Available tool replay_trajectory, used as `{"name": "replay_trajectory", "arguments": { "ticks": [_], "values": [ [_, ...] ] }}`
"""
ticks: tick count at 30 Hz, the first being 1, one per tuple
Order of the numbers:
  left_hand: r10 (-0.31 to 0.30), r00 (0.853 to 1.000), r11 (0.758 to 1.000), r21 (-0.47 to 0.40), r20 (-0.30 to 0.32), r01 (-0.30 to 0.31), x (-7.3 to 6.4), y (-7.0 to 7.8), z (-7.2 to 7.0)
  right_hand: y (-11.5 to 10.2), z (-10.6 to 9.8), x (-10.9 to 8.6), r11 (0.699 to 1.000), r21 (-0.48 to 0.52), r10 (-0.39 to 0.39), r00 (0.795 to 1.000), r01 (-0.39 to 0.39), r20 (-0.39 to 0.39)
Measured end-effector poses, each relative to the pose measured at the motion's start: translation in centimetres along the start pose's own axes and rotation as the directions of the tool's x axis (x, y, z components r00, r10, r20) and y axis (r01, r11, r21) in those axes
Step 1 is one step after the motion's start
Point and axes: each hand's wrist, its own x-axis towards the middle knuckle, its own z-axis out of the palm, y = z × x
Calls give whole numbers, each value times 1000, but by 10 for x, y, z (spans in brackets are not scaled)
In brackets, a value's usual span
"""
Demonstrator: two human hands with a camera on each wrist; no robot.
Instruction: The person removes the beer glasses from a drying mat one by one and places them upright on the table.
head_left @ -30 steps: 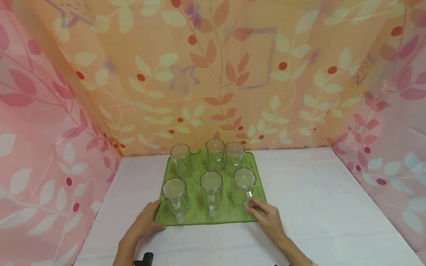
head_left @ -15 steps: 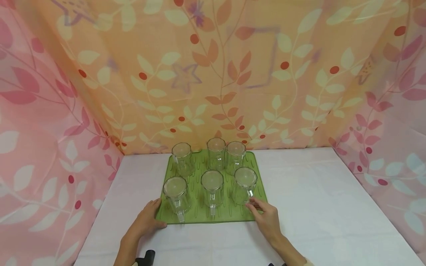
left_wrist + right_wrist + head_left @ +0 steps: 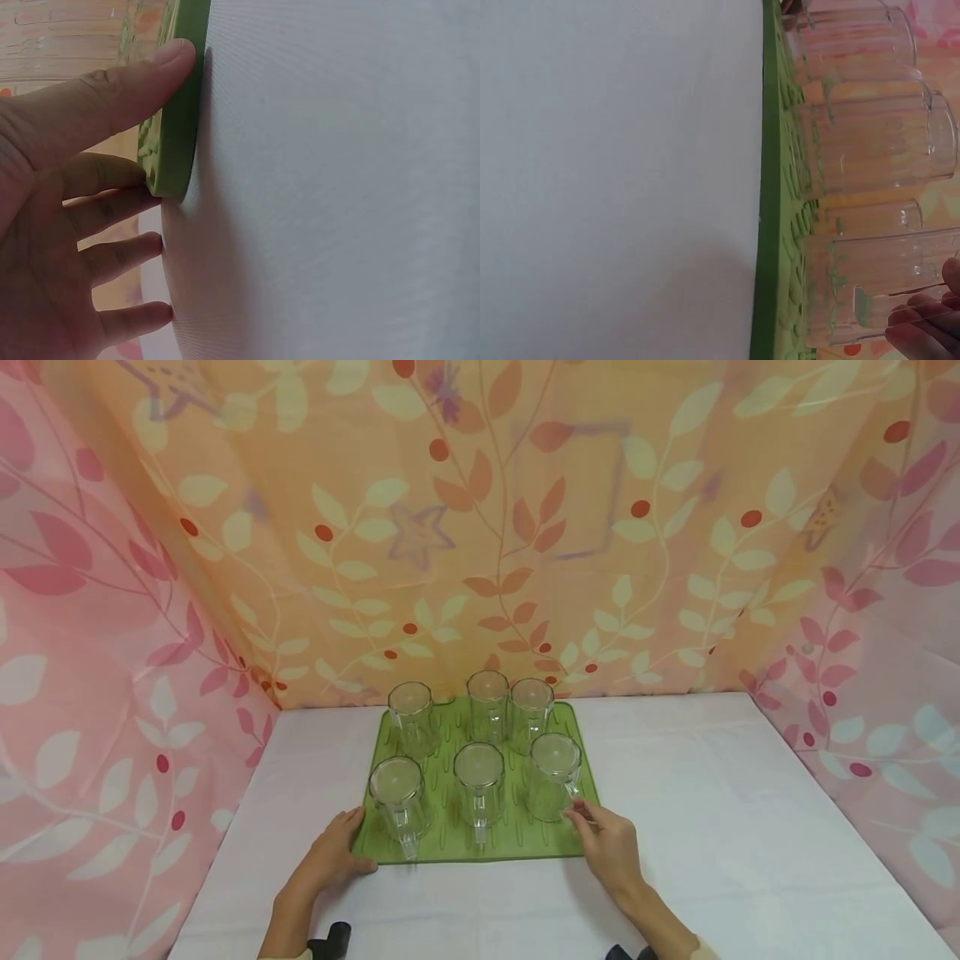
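In the head view, my right hand (image 3: 611,847) pinches the handle of the front right glass mug (image 3: 553,772) between thumb and fingers. That mug stands upside down on a green ribbed drying mat (image 3: 517,839), its handle pointing toward the front right. The right wrist view shows my fingertips (image 3: 919,334) at its handle. At the mat's front left corner rests my left hand (image 3: 330,847), the thumb (image 3: 169,64) along the front edge and the other fingers spread by the left side. Nearest to it is the front left mug (image 3: 397,789), also upside down.
Another upturned mug (image 3: 478,772) stands in the front row's middle. Behind are a back left mug (image 3: 411,722), a back middle mug (image 3: 487,702) and a back right mug (image 3: 532,710), the latter two close together. The table (image 3: 712,793) has a white cover; patterned cloth (image 3: 480,527) surrounds it.
My right hand has shifted slightly right, and the handle of the front right mug has turned to the right with it. The left hand has stayed at the mat's corner.
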Motion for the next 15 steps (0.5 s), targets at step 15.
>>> {"name": "replay_trajectory", "arguments": {
  "ticks": [15],
  "values": [
    [5,1000,1000,-11,10,-5,-1,1,-3,5,-20,21,987,-75,-143,989,144,21]
  ]
}}
